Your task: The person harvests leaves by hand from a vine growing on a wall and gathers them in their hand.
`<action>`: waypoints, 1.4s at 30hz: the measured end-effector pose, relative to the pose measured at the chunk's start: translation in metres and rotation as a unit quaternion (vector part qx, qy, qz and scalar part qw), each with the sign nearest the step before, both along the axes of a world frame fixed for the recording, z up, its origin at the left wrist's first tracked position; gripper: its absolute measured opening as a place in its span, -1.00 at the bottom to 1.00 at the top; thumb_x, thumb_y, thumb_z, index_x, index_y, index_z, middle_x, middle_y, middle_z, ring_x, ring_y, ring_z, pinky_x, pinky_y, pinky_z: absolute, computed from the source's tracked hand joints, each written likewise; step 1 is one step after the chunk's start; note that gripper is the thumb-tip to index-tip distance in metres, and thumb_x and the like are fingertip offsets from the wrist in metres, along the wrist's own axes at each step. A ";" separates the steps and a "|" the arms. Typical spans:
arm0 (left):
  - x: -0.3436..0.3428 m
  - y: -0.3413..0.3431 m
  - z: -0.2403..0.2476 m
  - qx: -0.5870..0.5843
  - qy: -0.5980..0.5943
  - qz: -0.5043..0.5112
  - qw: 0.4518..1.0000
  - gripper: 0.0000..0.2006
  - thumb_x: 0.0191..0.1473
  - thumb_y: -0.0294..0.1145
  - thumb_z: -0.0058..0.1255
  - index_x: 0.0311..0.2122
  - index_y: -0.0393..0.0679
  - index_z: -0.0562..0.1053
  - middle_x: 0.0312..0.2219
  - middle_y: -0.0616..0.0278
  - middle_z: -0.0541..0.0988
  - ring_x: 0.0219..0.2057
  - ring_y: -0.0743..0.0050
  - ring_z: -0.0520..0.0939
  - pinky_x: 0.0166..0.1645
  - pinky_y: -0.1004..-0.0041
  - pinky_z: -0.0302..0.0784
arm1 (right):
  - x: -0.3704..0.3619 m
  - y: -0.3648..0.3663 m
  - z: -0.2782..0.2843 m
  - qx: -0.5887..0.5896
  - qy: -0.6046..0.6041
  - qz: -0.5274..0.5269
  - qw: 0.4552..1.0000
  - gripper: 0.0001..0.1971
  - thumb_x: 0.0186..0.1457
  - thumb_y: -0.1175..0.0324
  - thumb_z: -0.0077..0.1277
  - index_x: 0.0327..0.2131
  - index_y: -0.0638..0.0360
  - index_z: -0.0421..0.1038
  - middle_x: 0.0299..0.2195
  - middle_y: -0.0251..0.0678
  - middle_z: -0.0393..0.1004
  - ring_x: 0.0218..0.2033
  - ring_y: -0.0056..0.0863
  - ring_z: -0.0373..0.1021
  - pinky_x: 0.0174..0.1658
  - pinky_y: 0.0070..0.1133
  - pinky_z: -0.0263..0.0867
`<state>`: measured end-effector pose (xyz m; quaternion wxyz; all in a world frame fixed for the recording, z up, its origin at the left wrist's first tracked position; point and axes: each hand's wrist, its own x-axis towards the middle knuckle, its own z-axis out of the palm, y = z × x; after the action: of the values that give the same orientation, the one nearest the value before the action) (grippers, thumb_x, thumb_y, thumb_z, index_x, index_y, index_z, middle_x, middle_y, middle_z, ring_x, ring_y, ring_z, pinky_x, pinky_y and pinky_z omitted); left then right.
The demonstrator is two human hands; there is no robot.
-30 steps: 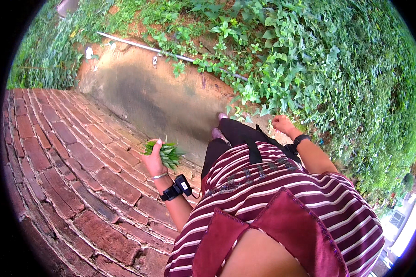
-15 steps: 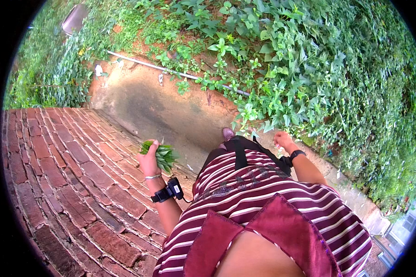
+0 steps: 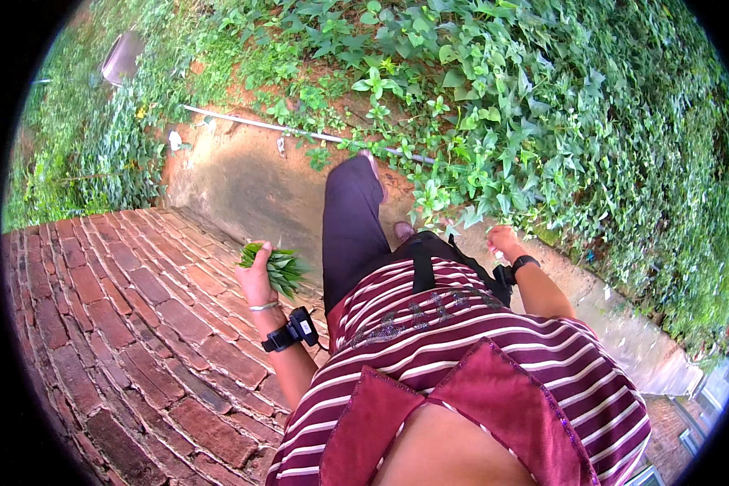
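A bunch of long green leaves is gripped in my left hand, thumb laid across it, beside the brick wall. The leaf tips fan out toward my leg. On the other side of my body my right hand hangs low near the leafy plants, its fingers curled. A small pale spot shows below those fingers; what they hold, if anything, is too small to make out. Each wrist wears a black strap with a small device.
A red brick wall runs close along my left. Ahead, a stained concrete path ends near a thin grey pipe lying across the ground. Dense vines crowd the right side. A greyish tub-like object stands far left, with white litter nearer.
My left leg has swung forward into view, its foot now close to the pipe. Both hands stay at about the same height, and the leaves remain in my left hand.
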<state>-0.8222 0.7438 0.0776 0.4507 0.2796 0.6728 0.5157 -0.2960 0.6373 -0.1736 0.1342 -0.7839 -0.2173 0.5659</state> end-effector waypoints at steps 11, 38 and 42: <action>0.020 0.105 0.015 0.029 0.030 -0.059 0.997 -0.91 0.00 -0.54 0.16 -0.35 -0.27 0.53 -0.50 0.23 0.59 -0.50 0.49 0.57 -0.35 0.49 0.52 | -0.032 0.080 -0.004 0.077 0.014 0.013 0.997 -0.84 0.06 0.41 0.00 -0.31 0.25 0.52 -0.53 -0.29 0.55 -0.61 -0.55 0.47 -0.58 -0.55 0.41; 0.061 0.312 -0.058 -0.158 0.137 -0.117 0.971 -0.82 -0.14 -0.61 0.22 -0.38 -0.29 0.46 -0.47 0.27 0.52 -0.48 0.45 0.52 -0.35 0.41 0.51 | 0.183 0.605 0.037 0.341 0.261 -0.479 0.766 -0.53 0.35 0.02 -0.29 0.27 -0.22 0.03 -0.24 -0.02 0.43 -0.36 -0.29 0.40 -0.41 -0.40 0.31; 0.049 0.306 -0.076 -0.185 0.103 -0.075 0.974 -0.67 -0.17 -0.63 0.25 -0.26 -0.33 0.39 -0.38 0.17 0.53 -0.44 0.38 0.55 -0.31 0.37 0.56 | 0.184 0.617 0.027 0.355 0.342 -0.438 0.752 -0.48 0.25 -0.23 -0.25 0.12 -0.17 0.18 -0.05 -0.02 0.32 -0.18 -0.18 0.35 -0.30 -0.37 0.29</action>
<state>-0.7736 1.0496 0.0012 0.4607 0.2926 0.7764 0.3152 -0.1125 1.2547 -0.1471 0.7015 -0.4430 0.0247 0.5578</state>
